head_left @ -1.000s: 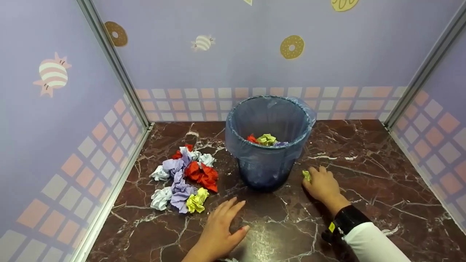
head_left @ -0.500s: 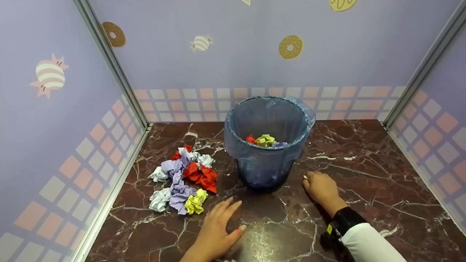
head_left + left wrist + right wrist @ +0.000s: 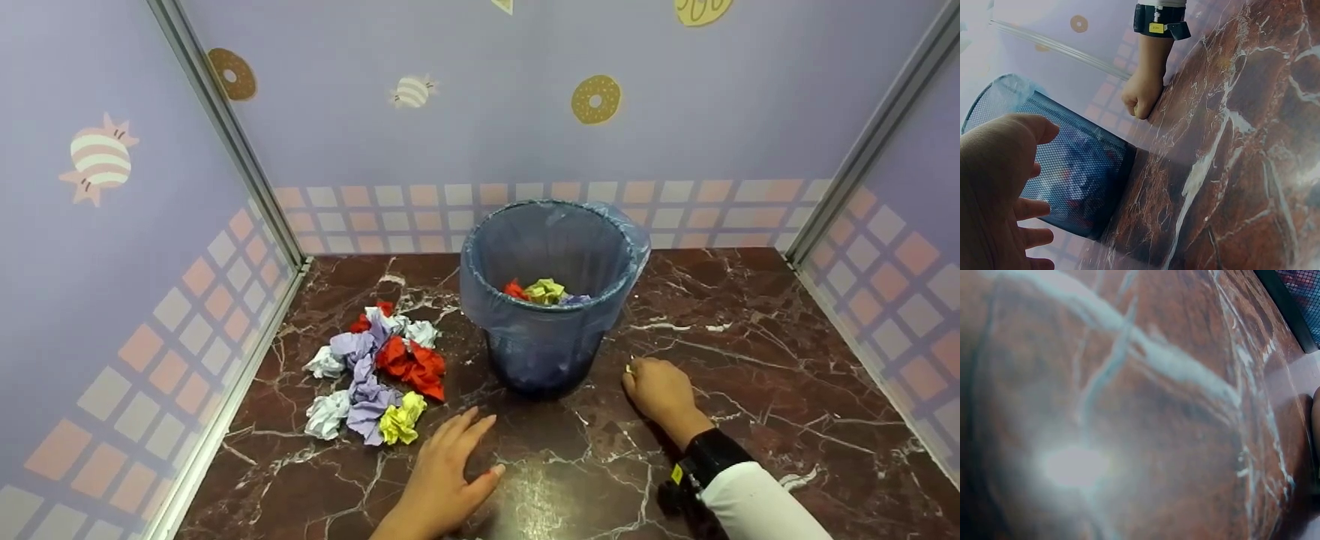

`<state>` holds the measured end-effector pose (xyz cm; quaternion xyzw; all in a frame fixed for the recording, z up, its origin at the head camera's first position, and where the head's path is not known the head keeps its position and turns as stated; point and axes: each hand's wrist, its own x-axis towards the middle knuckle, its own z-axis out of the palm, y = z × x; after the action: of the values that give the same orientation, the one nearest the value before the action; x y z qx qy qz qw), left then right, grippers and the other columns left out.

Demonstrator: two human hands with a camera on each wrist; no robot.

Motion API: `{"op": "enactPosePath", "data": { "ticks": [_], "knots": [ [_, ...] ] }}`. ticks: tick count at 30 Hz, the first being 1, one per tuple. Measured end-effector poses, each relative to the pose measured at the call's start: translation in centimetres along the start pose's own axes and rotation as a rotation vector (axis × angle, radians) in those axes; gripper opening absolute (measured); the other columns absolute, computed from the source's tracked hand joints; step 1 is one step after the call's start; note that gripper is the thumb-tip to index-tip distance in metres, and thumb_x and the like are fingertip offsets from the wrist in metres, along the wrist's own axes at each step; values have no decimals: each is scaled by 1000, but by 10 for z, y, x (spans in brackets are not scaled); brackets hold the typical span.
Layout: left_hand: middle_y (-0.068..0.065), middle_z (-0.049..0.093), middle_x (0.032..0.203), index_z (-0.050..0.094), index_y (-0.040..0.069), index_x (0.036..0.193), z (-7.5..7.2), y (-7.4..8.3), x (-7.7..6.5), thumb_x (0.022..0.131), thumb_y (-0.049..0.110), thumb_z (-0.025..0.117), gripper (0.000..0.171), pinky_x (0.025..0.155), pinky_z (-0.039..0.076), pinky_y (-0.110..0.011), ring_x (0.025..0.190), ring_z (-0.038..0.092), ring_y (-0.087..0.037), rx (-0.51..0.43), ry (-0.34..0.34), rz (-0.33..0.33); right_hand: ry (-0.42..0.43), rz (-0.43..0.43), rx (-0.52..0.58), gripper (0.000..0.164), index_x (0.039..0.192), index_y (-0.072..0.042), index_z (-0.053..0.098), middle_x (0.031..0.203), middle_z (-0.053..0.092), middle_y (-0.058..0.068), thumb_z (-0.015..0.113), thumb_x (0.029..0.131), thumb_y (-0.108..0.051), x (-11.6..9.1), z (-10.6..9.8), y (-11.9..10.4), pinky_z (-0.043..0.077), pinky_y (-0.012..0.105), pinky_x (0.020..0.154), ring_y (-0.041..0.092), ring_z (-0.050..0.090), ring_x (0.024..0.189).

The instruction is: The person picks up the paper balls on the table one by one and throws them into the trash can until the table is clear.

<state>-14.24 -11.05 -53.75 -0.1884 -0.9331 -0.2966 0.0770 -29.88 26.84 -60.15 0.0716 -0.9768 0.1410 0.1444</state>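
My right hand [image 3: 661, 391], on the table right of the bin, is curled round a crumpled yellow paper ball [image 3: 629, 368]; only a sliver shows past the fingers. My left hand [image 3: 442, 480] is low over the table in front of the bin, fingers spread and holding nothing. Nearest to it is a yellow paper ball [image 3: 403, 418], at the front of a pile with purple paper [image 3: 367, 409], red paper [image 3: 412, 366] and white paper [image 3: 328, 414]. In the left wrist view the right hand [image 3: 1145, 93] is a closed fist. The right wrist view shows mostly tabletop.
A dark mesh wastebasket [image 3: 544, 352] with a translucent blue bag liner [image 3: 480, 300] over its rim stands mid-table. Inside lie red, yellow-green [image 3: 545, 291] and purple crumpled papers. Patterned walls [image 3: 450, 150] enclose the dark marbled table [image 3: 750, 375] at the back and sides.
The right fingers have closed round the yellow paper ball, which showed more plainly a second ago. The left hand has stayed in place. The head view has shifted slightly.
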Motion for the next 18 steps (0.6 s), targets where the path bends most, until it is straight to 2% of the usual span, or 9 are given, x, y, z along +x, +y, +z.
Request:
{"op": "enactPosePath", "data": {
  "ticks": [4, 9, 13, 18],
  "knots": [
    [-11, 53, 156, 53, 31, 150, 1, 0, 0, 90, 46, 72, 66, 107, 44, -67, 139, 52, -37, 8, 9, 9, -6, -19, -3, 25, 68, -11, 57, 78, 69, 15, 64, 89, -23, -1, -1, 1, 54, 61, 62, 44, 69, 75],
    [-11, 52, 156, 53, 29, 150, -1, -1, 1, 90, 46, 72, 65, 108, 43, -67, 140, 51, -37, 2, 20, 2, -69, -48, -9, 25, 70, -11, 56, 78, 69, 15, 63, 91, -23, 0, -10, 1, 55, 59, 64, 41, 69, 74],
    [-10, 52, 156, 52, 30, 151, -4, -2, 2, 90, 45, 72, 66, 109, 42, -67, 140, 51, -37, 4, 33, -3, -117, -41, 34, 26, 70, -14, 54, 76, 69, 12, 60, 93, -24, 6, -28, -1, 54, 56, 60, 35, 67, 67],
    [-10, 49, 159, 49, 32, 152, -10, -4, 5, 91, 48, 71, 68, 112, 40, -68, 143, 48, -38, 5, 42, -20, -94, -2, 100, 23, 72, -14, 58, 68, 64, 8, 59, 93, -25, 22, -63, -2, 50, 48, 54, 27, 59, 60]
  ]
}}
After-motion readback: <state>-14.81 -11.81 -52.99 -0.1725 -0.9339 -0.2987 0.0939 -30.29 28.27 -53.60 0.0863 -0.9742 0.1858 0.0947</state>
